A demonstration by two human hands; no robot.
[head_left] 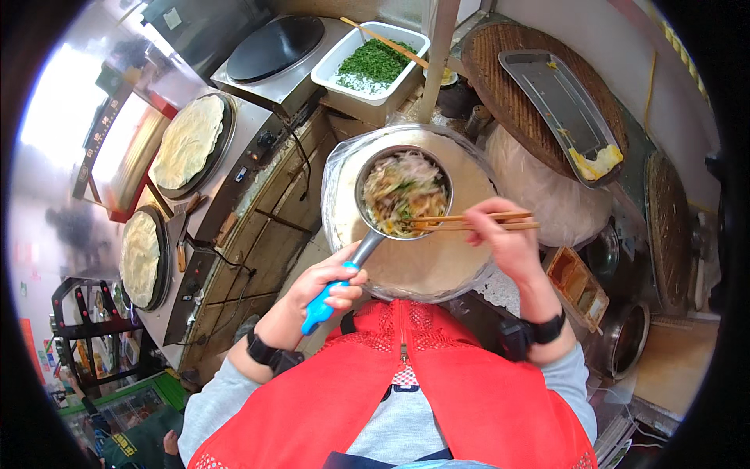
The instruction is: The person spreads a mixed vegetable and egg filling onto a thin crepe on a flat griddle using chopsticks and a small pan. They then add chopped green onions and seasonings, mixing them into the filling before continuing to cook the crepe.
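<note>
In front of me my left hand (334, 282) grips the blue handle of a metal saucepan (366, 247). Shredded vegetables with what looks like egg (404, 190) fill the pan and are partly blurred. My right hand (501, 234) holds a pair of wooden chopsticks (451, 223), their tips in the mixture at the pan's lower right. The pan is over a stack of round, pale flatbreads or wrappers (410, 267), wrapped at the edge in clear plastic. Whether the pan touches the stack I cannot tell.
Two round griddles at the left carry flatbreads (190, 140), with a scraper (183, 217) between them. Behind are a bare black griddle (275, 48) and a white tray of chopped greens (375, 64). A metal tray (562, 105) lies on a round wooden lid (498, 76). Another person (143, 439) is at lower left.
</note>
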